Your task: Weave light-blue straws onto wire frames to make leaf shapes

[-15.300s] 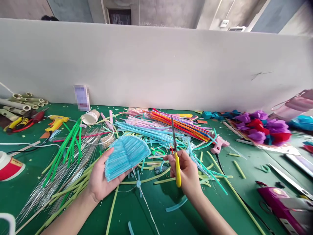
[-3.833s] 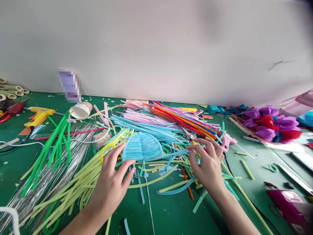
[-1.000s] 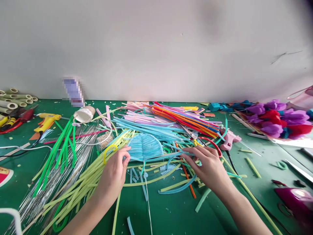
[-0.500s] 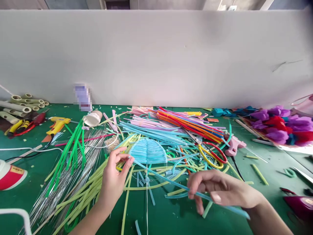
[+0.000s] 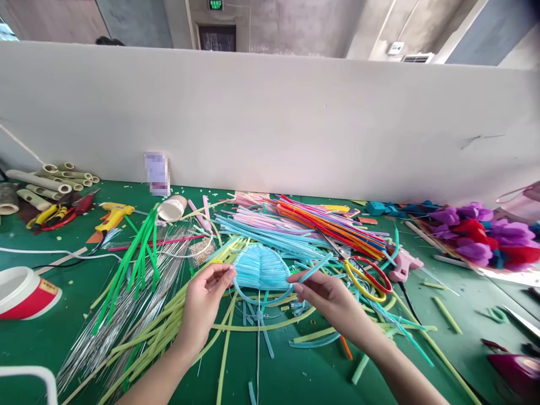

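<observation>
A light blue, ribbed, leaf-shaped piece [image 5: 261, 267] made of fuzzy pipe cleaners is between my hands, with a thin wire stem running down from it. My left hand [image 5: 206, 298] pinches one end of a blue pipe cleaner [image 5: 270, 304] at the piece's lower left corner. The pipe cleaner bows below the lower edge. My right hand [image 5: 323, 292] grips it at the lower right corner, and its free end sticks up to the right past the fingers. Whether my fingertips also hold the leaf-shaped piece is hard to make out.
Behind lie bundles of blue pipe cleaners [image 5: 270, 236] and orange ones [image 5: 324, 222]. Scissors [image 5: 367, 279] and a pink glue gun [image 5: 405, 265] are at right; green strips [image 5: 145, 247], wires [image 5: 109, 309] and a yellow glue gun [image 5: 113, 216] at left. A white partition [image 5: 270, 124] stands behind.
My right hand has moved left and up to the leaf-shaped piece's right corner. The pipe cleaner, stretched straight to the right before, now curves under the piece. The view has tilted up.
</observation>
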Action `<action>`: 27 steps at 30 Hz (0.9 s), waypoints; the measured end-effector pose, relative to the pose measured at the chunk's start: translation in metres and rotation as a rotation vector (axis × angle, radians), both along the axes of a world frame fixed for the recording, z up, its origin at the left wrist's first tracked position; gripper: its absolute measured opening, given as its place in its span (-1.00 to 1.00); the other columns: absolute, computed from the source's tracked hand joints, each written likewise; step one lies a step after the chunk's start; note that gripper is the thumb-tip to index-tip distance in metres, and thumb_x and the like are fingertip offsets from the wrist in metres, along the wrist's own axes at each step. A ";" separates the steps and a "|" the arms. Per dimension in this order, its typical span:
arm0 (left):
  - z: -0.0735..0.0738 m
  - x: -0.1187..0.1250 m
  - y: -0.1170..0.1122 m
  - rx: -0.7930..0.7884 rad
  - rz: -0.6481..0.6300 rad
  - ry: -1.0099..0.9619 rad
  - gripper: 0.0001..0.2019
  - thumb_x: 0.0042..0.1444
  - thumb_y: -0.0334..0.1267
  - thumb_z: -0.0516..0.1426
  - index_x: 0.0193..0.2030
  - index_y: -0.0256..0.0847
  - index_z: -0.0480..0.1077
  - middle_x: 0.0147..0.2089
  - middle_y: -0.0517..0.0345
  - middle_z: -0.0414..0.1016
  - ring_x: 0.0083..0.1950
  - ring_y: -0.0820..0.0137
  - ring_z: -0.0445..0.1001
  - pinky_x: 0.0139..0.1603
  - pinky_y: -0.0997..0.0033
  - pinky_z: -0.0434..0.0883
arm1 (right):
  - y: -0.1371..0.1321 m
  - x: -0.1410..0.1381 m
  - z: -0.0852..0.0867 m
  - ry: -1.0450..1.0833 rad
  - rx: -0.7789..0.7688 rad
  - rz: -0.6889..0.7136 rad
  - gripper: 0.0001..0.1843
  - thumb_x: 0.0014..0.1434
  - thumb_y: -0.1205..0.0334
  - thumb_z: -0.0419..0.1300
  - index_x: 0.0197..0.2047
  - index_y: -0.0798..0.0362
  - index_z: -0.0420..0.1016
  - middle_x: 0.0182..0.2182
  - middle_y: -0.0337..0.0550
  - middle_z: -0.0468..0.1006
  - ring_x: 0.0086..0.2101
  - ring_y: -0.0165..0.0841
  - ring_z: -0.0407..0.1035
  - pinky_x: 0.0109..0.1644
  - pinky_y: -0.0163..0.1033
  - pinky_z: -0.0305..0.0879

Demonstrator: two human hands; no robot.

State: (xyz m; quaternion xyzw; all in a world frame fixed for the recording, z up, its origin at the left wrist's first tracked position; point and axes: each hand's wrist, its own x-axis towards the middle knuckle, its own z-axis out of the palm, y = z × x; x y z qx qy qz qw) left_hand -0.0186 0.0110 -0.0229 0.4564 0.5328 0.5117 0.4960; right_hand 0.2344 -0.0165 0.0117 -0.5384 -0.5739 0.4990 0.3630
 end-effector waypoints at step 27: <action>-0.012 0.001 -0.003 0.391 -0.183 0.408 -0.83 0.27 -0.18 0.13 -0.09 -0.07 0.53 -0.05 0.09 0.60 0.02 0.26 0.56 0.03 0.31 0.49 | 0.022 -0.029 -0.042 0.027 0.290 -0.066 -0.77 0.32 0.06 0.12 -0.20 0.02 0.50 -0.22 -0.11 0.61 -0.19 -0.28 0.51 -0.09 -0.21 0.40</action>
